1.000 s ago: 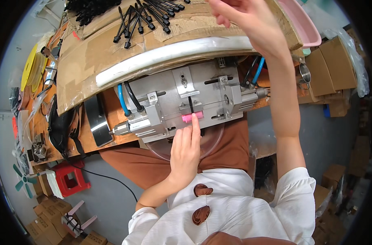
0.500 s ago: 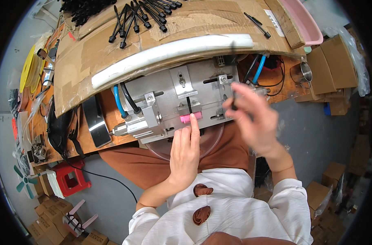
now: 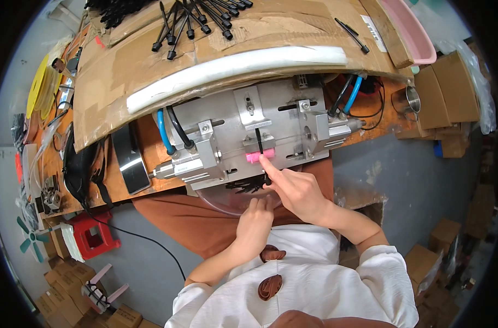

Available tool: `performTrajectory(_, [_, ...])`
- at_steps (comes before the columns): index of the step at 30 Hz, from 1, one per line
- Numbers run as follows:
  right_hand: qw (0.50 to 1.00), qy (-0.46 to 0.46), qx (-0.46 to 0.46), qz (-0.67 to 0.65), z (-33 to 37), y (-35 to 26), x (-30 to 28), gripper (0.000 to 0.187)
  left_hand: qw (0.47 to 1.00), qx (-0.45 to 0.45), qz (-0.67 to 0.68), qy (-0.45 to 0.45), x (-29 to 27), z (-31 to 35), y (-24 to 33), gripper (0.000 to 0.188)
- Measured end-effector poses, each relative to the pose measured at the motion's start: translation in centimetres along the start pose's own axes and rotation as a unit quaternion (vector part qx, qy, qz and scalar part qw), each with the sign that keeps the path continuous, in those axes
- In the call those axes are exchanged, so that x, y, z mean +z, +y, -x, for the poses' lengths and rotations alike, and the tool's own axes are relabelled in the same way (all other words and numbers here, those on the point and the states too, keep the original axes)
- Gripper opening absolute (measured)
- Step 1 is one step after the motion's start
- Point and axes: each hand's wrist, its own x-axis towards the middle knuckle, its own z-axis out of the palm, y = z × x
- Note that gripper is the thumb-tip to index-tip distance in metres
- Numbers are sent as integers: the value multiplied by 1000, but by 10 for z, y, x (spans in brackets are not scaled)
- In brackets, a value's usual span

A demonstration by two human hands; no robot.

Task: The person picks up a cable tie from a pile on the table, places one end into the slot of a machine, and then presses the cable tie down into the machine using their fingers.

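Right hand (image 3: 301, 194) now replaces left at the pink block (image 3: 253, 158) on the jig's (image 3: 282, 127) front edge, apparently grasping a black rod (image 3: 267, 179); left hand (image 3: 255, 223) dropped to the bowl (image 3: 206, 201), grip unreadable, so steadying seemingly passes rightward.

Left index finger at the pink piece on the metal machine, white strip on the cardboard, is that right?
Not quite: the head view shows the index finger of the right hand at the pink piece on the metal machine; the left hand is lower, by the bowl. The white strip does lie on the cardboard.
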Motion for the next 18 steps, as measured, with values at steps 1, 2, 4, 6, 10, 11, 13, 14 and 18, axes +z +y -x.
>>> performTrajectory(1, [1000,-5,-1,7,-1,-2,-2,66,999,0,-19,-46,19,-8,-5,56])
performTrajectory(2, [1000,-9,-4,13,-5,-3,-4,66,995,-1,-39,-91,37,-16,-10,57])
performTrajectory(4, [999,-23,-28,32,-17,-8,-21,68,993,-16,-19,-112,68,-31,-16,60])
performTrajectory(6, [993,-23,-67,89,-37,-18,-48,65,989,2,3,-148,101,-40,-24,67])
performTrajectory(10, [939,154,-247,182,-136,-9,-68,42,978,39,36,-200,119,-47,-18,56])
performTrajectory(11, [931,144,-251,222,-166,-13,-65,34,973,40,29,-225,110,-47,-16,54])
performTrajectory(13, [901,113,-318,273,-231,-6,-47,21,976,41,33,-213,108,-44,-17,54])
performTrajectory(14, [873,102,-370,301,-258,6,-38,16,976,57,40,-205,106,-46,-16,53])
performTrajectory(18, [890,-77,-354,276,-281,10,-37,29,963,62,128,-228,85,-39,-27,53])
